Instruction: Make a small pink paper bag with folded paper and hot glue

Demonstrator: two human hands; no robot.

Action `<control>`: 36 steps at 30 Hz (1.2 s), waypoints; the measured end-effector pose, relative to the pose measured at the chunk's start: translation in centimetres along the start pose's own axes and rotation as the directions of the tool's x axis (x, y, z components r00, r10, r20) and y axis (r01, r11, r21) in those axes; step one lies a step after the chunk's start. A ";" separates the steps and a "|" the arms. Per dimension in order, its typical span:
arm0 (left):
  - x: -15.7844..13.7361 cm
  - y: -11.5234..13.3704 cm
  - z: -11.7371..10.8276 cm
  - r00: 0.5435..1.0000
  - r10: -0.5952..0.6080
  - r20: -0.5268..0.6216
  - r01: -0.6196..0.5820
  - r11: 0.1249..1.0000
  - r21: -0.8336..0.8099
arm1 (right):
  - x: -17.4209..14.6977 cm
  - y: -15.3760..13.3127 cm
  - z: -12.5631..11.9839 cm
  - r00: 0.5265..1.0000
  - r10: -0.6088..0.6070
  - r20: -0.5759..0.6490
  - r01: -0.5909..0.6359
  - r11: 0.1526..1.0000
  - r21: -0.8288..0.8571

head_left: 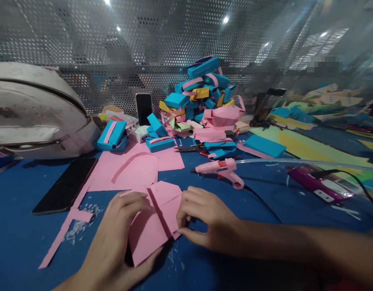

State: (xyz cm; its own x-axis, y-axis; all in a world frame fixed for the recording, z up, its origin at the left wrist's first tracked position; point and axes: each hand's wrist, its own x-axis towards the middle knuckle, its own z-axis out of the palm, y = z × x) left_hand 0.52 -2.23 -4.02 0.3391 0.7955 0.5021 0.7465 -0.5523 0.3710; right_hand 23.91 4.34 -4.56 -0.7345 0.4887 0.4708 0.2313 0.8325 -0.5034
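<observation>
A folded piece of pink paper (148,234) stands partly opened up in front of me, with a crease or slit running down its middle. My left hand (116,230) wraps round its left side, fingers over the top and thumb along the bottom edge. On the right side, my right hand (201,218) pinches the paper's edge between thumb and curled fingers. Beyond the hands lie flat pink sheets (98,173) with a curved strip on them. A pink glue gun (223,169) rests on the blue table (253,202) behind my right hand.
Blue, pink and yellow paper boxes (201,105) are heaped at the back. Scissors (186,149) lie before them. To the left are a black phone (66,186), pink strips (59,238) and a white backpack (37,113). A purple power strip (320,186) with cables sits right.
</observation>
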 end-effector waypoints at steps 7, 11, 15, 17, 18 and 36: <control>0.1 0.1 -0.1 1.000 -0.024 0.007 0.024 1.000 -0.020 | -0.1 0.1 0.1 0.998 -0.062 -0.012 0.061 0.997 -0.043; 0.1 0.1 -0.1 0.998 -0.056 0.016 0.056 0.998 -0.025 | -0.2 0.1 0.0 0.996 -0.091 -0.017 0.090 0.994 -0.057; 0.1 0.2 0.0 0.997 -0.075 0.009 0.075 0.996 -0.041 | -0.2 0.2 0.0 0.995 -0.093 -0.030 0.091 0.994 -0.064; 0.0 0.2 -0.1 0.997 -0.074 0.001 0.074 0.996 -0.054 | -0.3 0.3 0.1 0.996 -0.088 -0.030 0.087 0.994 -0.060; 0.0 0.3 -0.1 0.997 -0.076 -0.005 0.075 0.996 -0.056 | -0.3 0.3 0.1 0.996 -0.086 -0.031 0.084 0.995 -0.058; 0.1 1.2 0.2 0.988 -0.141 -0.056 0.127 0.972 -0.196 | -0.2 0.0 0.3 0.971 -0.201 -0.133 0.166 0.958 -0.233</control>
State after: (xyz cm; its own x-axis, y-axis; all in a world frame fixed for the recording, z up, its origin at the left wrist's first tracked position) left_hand 1.52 -2.74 -3.68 0.1982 0.8500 0.4880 0.6566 -0.4848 0.5778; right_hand 23.89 4.14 -4.87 -0.6747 0.3418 0.6542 0.2482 0.9398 -0.2350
